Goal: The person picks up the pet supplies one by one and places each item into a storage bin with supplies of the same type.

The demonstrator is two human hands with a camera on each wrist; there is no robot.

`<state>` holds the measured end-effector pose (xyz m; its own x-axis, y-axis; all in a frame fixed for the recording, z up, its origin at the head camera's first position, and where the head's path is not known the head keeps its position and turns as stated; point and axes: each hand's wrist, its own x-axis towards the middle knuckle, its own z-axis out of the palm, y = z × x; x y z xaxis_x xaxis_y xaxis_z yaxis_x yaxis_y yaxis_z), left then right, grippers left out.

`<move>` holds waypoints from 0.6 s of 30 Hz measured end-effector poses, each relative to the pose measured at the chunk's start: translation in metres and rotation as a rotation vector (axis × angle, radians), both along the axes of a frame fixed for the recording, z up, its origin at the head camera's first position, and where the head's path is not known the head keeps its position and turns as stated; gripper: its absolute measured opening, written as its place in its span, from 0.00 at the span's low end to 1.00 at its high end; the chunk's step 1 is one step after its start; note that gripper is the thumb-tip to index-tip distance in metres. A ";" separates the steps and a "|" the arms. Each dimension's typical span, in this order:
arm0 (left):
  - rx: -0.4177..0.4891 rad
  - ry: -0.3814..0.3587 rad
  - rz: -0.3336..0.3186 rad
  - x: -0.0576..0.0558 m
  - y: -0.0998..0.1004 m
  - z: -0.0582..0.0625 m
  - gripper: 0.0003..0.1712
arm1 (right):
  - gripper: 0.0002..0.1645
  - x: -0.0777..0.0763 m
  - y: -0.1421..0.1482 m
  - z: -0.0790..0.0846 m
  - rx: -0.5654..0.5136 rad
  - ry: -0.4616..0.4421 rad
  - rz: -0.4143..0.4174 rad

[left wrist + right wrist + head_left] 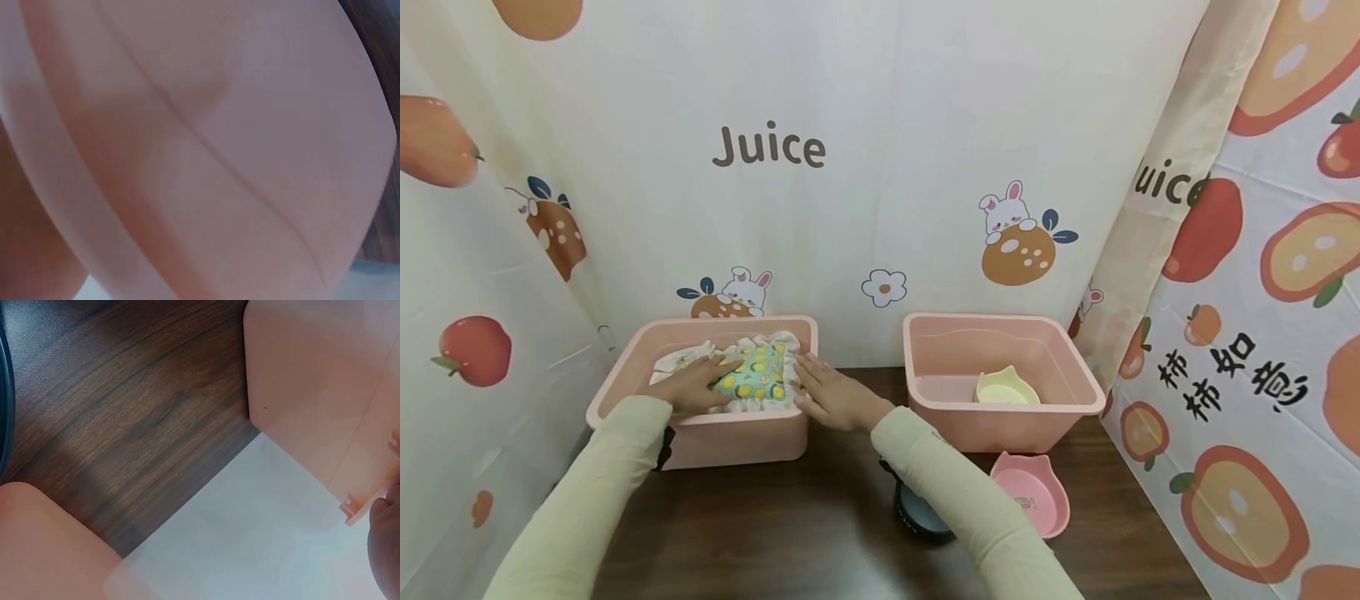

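A mint-green cloth piece (756, 372) with a lemon print and white ruffled trim lies in the left pink bin (737, 437), near its right end. My left hand (696, 385) rests on its left part, fingers extended over the print. White fabric (681, 357) shows behind that hand. At the bin's right rim, my right hand (838, 396) has straight fingers touching the white ruffle. Only part of the right hand's fingers (384, 534) shows at the right wrist view's edge. The left wrist view is mostly filled by the pink bin wall (250, 125).
Another pink bin (992, 429) stands on the right, holding a pale yellow cat-eared bowl (1006, 387). A pink cat-eared bowl (1033, 492) sits in front of it on the dark wood table (760, 533). Partly under my right forearm is a dark round object (917, 512). Printed curtains surround the table.
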<state>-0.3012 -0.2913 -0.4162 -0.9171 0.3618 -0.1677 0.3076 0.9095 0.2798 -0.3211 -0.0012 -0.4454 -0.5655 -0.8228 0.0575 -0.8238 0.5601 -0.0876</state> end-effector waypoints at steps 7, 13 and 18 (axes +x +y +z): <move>-0.003 -0.081 0.084 -0.002 0.011 0.001 0.41 | 0.41 0.000 0.001 0.001 0.002 -0.008 -0.009; -0.047 -0.079 0.153 -0.006 0.020 -0.008 0.42 | 0.40 -0.001 0.000 0.000 -0.001 0.000 -0.001; -0.097 -0.056 0.165 -0.007 0.027 -0.013 0.40 | 0.38 0.000 -0.001 0.000 -0.025 -0.016 -0.005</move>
<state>-0.3081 -0.2647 -0.4287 -0.9509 0.1867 -0.2467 0.1382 0.9698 0.2010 -0.3215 -0.0022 -0.4452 -0.5709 -0.8181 0.0688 -0.8191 0.5620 -0.1147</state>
